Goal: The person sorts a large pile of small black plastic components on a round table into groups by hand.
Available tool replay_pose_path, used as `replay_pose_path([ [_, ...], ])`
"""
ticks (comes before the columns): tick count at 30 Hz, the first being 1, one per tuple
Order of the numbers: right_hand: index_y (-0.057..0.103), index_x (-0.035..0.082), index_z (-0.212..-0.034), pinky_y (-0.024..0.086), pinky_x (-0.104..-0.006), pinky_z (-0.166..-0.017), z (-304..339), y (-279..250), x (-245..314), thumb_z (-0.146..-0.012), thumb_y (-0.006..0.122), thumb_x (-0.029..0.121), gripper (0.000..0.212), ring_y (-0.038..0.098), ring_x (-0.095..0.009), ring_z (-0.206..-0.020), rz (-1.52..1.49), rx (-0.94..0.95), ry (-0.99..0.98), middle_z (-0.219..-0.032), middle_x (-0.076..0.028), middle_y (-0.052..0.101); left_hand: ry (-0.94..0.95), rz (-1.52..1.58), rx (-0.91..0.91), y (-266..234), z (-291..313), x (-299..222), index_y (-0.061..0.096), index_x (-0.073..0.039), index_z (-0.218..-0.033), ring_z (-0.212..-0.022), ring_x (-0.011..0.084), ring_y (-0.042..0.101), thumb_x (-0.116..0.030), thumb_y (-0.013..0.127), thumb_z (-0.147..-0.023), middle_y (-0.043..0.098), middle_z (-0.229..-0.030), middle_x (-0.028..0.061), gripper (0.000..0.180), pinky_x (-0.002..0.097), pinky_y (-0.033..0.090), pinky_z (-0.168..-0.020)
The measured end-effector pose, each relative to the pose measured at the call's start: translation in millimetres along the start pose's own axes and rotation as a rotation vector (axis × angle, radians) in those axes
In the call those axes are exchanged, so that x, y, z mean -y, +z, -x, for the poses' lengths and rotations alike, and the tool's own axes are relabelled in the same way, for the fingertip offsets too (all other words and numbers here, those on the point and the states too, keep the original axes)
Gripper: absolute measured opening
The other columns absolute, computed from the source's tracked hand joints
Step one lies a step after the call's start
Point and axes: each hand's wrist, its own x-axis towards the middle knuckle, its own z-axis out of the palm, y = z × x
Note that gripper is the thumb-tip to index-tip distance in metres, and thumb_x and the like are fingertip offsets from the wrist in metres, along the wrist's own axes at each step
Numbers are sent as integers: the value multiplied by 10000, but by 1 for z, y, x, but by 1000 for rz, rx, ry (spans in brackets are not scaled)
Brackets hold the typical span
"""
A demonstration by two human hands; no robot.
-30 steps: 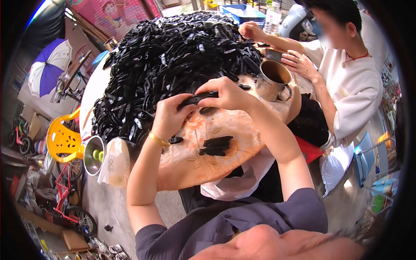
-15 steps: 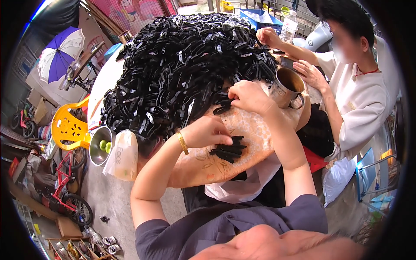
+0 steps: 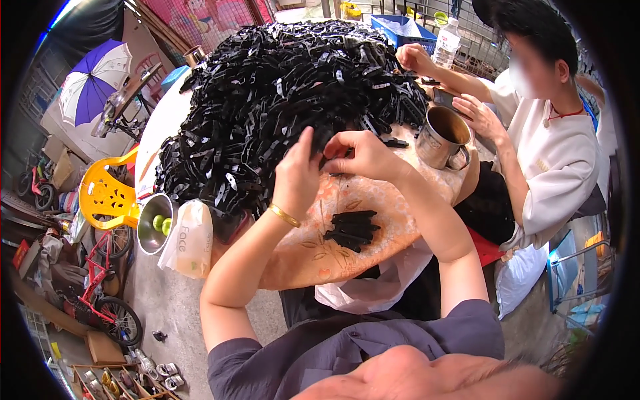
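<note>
A big heap of small black plastic pieces (image 3: 247,113), some with shiny metal bits, covers most of the round table. At its near edge my left hand (image 3: 297,177), with a gold bangle on the wrist, is raised, fingers stretched upward and apart. My right hand (image 3: 365,157) is beside it, fingers curled into a pinch; whatever is between them is lost against the dark heap. Nearer to me, a small bunch of black pieces (image 3: 353,230) lies roughly side by side on the orange patterned tablecloth (image 3: 303,257). Neither hand touches that bunch.
Right of my hands stands a metal mug (image 3: 441,139). A person in a white top (image 3: 560,153) sits at the right, both hands at the heap's far side. At the left are a steel bowl (image 3: 148,233) with green fruit, a tissue pack (image 3: 190,243) and a yellow chair (image 3: 107,190).
My left hand has left the small bunch and moved up to the heap's edge. My right hand has shifted left, so the two are now close together.
</note>
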Motion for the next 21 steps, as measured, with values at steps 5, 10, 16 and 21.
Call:
replay_pose_path([
  [5,649,53,-926,478,-366,-760,5,-12,-13,-721,684,132,223,597,-267,-853,671,103,-100,-886,-99,638,-734,976,213,-17,-19,3,441,28,-1276,-707,169,636,-138,431,-961,589,-1076,131,356,241,538,-593],
  [10,639,26,-1011,468,-322,-728,1,-8,-3,-800,612,80,220,589,-228,-845,257,-36,-289,-885,-130,620,-831,1076,242,-18,-17,7,420,59,-1273,-740,202,653,-141,438,-957,587,-1028,149,374,272,559,-662],
  [16,642,22,-958,472,-314,-605,2,1,-9,-792,655,92,181,601,-224,-684,308,-208,-388,-787,-113,625,-810,1114,367,-16,-15,1,483,69,-1193,-782,163,650,-185,480,-949,615,-977,122,353,252,551,-702],
  [21,643,30,-889,472,-323,-584,5,3,-2,-768,684,119,155,594,-251,-656,458,-265,-471,-779,-116,623,-745,968,496,-22,-19,-4,498,70,-1180,-783,134,646,-157,533,-921,633,-944,97,346,234,544,-703],
])
